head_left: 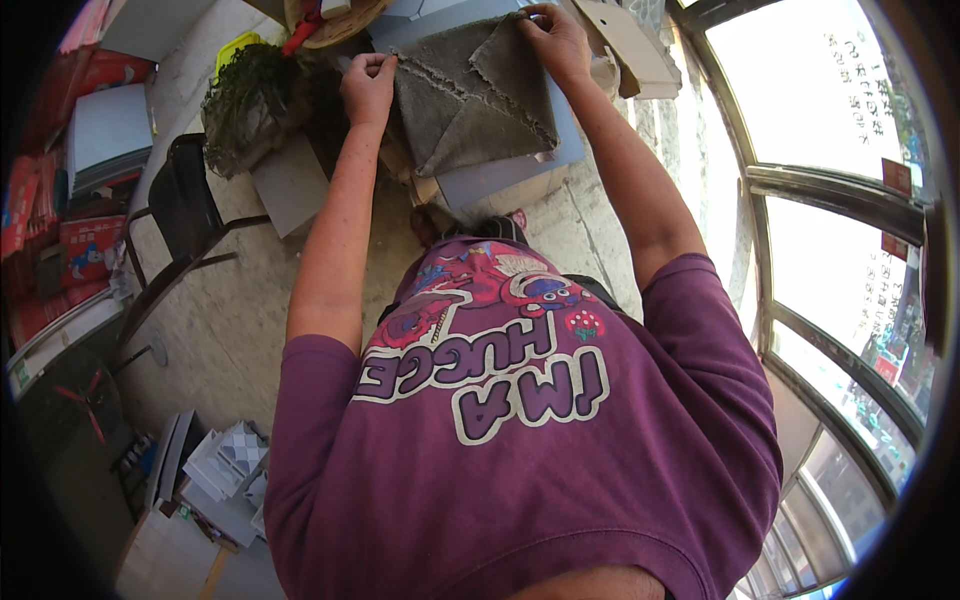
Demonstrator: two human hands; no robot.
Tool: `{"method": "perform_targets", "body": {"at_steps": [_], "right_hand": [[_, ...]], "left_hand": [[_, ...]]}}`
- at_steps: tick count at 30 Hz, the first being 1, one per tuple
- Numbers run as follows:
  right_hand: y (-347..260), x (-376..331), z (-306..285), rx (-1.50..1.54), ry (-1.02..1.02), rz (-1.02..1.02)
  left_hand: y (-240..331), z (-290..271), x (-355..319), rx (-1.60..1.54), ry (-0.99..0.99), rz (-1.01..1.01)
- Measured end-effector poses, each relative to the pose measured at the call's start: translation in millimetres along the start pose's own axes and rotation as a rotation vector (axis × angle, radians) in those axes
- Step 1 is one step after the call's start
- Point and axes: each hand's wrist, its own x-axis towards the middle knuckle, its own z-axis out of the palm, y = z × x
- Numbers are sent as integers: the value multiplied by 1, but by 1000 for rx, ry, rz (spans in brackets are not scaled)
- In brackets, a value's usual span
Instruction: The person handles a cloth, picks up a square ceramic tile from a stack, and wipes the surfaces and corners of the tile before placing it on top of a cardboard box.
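A grey-green cloth [475,100] with frayed edges lies folded into a rough square, its flaps meeting in the middle. It rests on a pale blue flat surface [520,178] in front of me. My left hand [368,90] is closed in a pinch at the cloth's upper left corner. At the far right corner, my right hand [558,44] grips the cloth between thumb and fingers. The underside of the cloth is hidden.
Left of the cloth stand a leafy green plant [245,105] and a round woven tray [345,22]. A black chair [188,195] is farther left. Cardboard pieces [628,45] lie beyond my right hand, near large windows [800,90]. Stacked red packages [95,250] line the left side.
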Motion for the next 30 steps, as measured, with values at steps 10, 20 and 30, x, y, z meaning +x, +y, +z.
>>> {"method": "perform_targets", "body": {"at_steps": [10,20,30], "right_hand": [[4,-80,-31,-159,33,-519],[31,-158,-49,-280,-81,-472],[40,-157,-54,-293,-57,-502]], "left_hand": [[40,-33,-97,321,5,651],[21,-37,-164,303,-70,427],[32,-35,-165,345,-52,516]]}}
